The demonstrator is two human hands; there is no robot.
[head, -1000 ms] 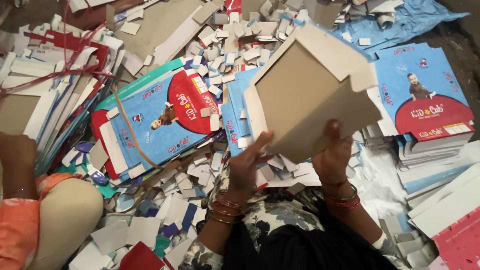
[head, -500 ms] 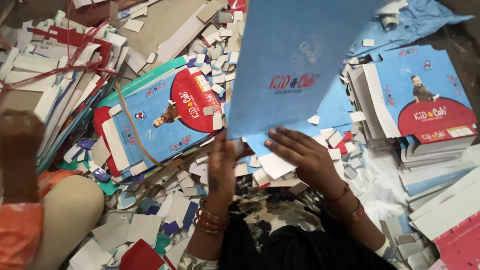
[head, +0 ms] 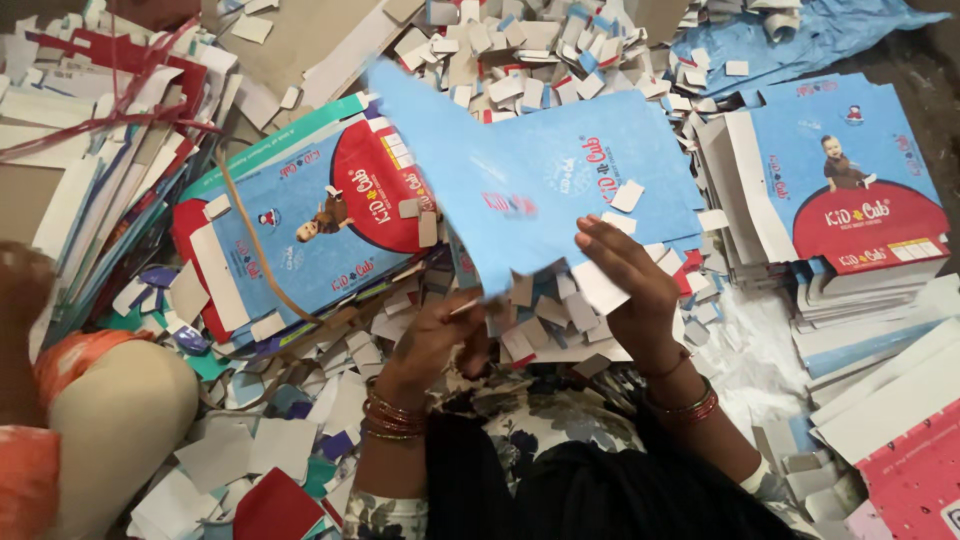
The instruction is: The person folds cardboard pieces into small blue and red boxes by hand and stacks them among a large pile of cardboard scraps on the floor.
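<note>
blue card sheet [head: 560, 190] is held up over the scrap pile [head: 520, 60], in the middle of the view. its long axis runs from upper left to lower right, with a narrow pointed flap reaching to the upper left and the wide part toward the right. the printed blue side faces the camera, and a few small white scraps lie on it.

the right hand [head: 630, 290] holds the lower right edge of the sheet; its fingers [head: 600, 240] are spread a little and closed on the card, thumb below. the left hand [head: 440, 335] is under the lower edge of the sheet, fingers curled together around a thin thing that i cannot tell. both wrists carry bangles.

left of the sheet lies a flat box blank [head: 300, 225], blue with a red oval, on a heap of other cards. at the right a stack [head: 850, 200] of the same blanks stands, well apart from the hands. another person's arm with an orange sleeve [head: 40, 440] is at the lower left edge.
</note>
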